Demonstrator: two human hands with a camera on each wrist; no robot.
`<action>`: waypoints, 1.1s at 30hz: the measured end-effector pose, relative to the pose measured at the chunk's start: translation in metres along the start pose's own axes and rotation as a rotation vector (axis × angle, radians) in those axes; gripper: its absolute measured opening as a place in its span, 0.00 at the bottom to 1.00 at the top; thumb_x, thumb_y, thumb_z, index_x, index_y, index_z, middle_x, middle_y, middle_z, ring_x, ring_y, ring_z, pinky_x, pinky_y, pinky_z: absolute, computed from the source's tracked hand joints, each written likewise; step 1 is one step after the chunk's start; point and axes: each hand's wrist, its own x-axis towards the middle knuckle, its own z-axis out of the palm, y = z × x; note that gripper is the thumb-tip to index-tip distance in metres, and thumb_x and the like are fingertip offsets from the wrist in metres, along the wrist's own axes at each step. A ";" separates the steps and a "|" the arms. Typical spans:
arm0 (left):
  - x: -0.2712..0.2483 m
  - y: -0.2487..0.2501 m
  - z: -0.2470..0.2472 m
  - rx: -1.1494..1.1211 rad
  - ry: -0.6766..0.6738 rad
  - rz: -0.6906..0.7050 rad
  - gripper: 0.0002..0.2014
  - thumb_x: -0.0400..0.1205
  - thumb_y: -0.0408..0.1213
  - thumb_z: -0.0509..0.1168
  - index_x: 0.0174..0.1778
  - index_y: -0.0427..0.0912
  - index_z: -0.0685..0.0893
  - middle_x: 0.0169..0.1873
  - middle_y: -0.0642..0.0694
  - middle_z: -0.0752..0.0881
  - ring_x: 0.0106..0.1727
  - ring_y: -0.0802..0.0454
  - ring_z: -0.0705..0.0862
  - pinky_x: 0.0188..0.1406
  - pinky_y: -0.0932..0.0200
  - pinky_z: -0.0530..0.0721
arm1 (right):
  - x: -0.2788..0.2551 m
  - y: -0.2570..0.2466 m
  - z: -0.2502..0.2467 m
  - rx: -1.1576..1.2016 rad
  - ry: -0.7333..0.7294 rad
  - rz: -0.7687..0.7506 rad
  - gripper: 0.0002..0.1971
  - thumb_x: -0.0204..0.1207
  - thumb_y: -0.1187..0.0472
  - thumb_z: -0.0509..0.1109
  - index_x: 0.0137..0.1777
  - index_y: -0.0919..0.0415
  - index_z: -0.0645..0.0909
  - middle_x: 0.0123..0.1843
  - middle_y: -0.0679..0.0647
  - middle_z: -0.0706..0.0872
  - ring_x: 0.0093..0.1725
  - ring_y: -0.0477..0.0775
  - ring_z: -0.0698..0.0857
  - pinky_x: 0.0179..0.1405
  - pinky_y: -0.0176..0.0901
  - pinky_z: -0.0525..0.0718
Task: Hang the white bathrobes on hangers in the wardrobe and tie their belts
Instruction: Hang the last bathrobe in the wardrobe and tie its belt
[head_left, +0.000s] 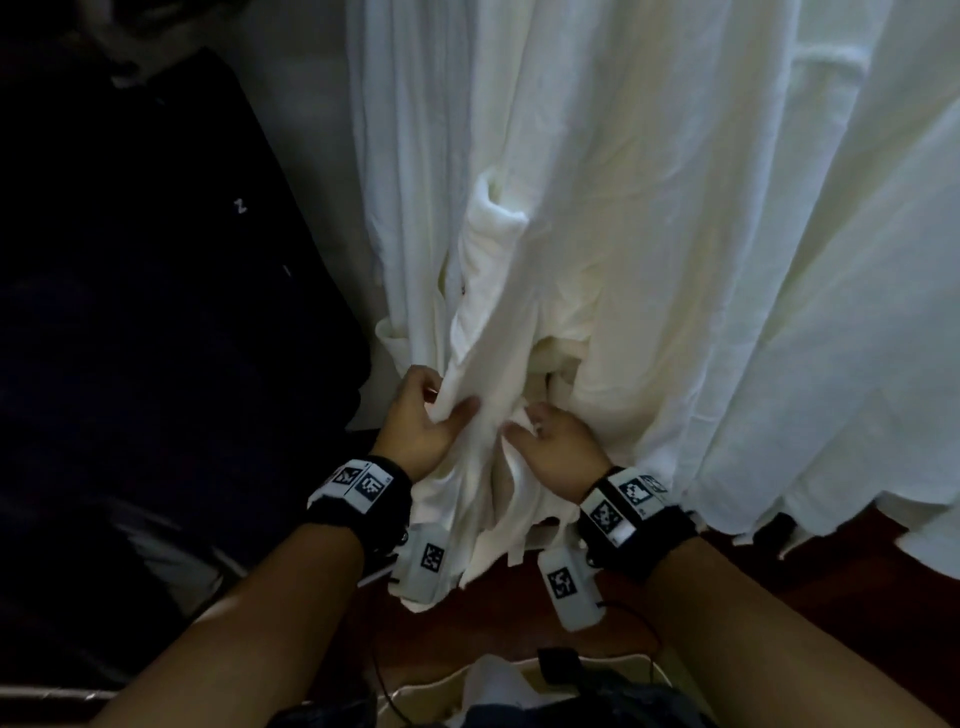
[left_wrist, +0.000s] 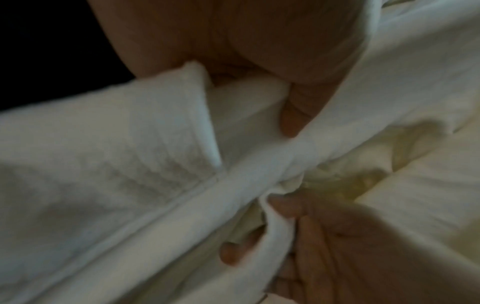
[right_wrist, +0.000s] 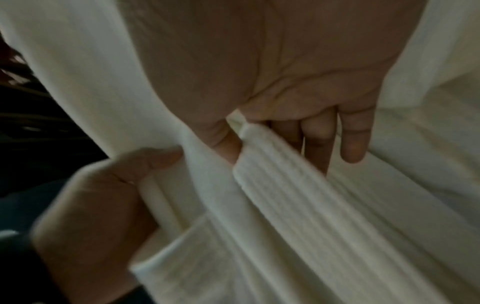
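Robes hung: two white robes hang side by side in the dim wardrobe, the near bathrobe (head_left: 545, 260) in front of the person and a second bathrobe (head_left: 857, 312) to its right. The hangers are out of view above, so I take the hanging as done, judging by the drape.
Belt: the belt (right_wrist: 298, 195) is a ribbed white strip at the waist of the near robe, drawn across the front. One end is pulled through bunched cloth where the two hands meet.
Left hand: the left hand (head_left: 423, 421) grips a gathered fold at the left of the waist, fingers (left_wrist: 293, 115) curled into the cloth. Whether that fold is belt or robe front I cannot tell.
Right hand: the right hand (head_left: 558, 447) pinches the belt end between thumb and forefinger, the other fingers (right_wrist: 353, 139) stretched loosely over the robe.
Knot: my guess is that the tie is mid-way, with a crossing started but no finished knot showing.
Second robe: no belt or knot shows on it from here, so I cannot say whether it is tied.
Left to do: pull this knot snug, then check the other robe.
Below: a pale bag (head_left: 519, 686) stands by the person's feet on the dark floor.
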 end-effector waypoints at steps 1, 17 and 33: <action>0.003 0.002 0.002 0.081 0.111 0.001 0.25 0.73 0.56 0.75 0.52 0.40 0.76 0.46 0.44 0.84 0.44 0.49 0.84 0.43 0.54 0.83 | -0.009 -0.008 -0.007 0.110 0.027 -0.043 0.16 0.77 0.48 0.72 0.61 0.53 0.80 0.55 0.49 0.87 0.56 0.52 0.86 0.55 0.43 0.81; 0.094 -0.003 -0.026 -0.135 0.118 -0.178 0.08 0.81 0.25 0.61 0.43 0.43 0.77 0.36 0.41 0.84 0.40 0.41 0.85 0.35 0.53 0.83 | -0.018 -0.059 -0.027 0.132 -0.227 -0.133 0.15 0.82 0.53 0.69 0.67 0.44 0.84 0.32 0.34 0.86 0.33 0.47 0.84 0.48 0.40 0.85; 0.145 0.005 -0.058 0.242 -0.168 0.102 0.14 0.76 0.43 0.76 0.50 0.36 0.89 0.45 0.40 0.91 0.44 0.46 0.87 0.45 0.57 0.83 | 0.029 -0.061 0.029 -0.131 0.022 -0.007 0.22 0.71 0.42 0.75 0.64 0.43 0.80 0.55 0.44 0.81 0.53 0.46 0.81 0.54 0.38 0.79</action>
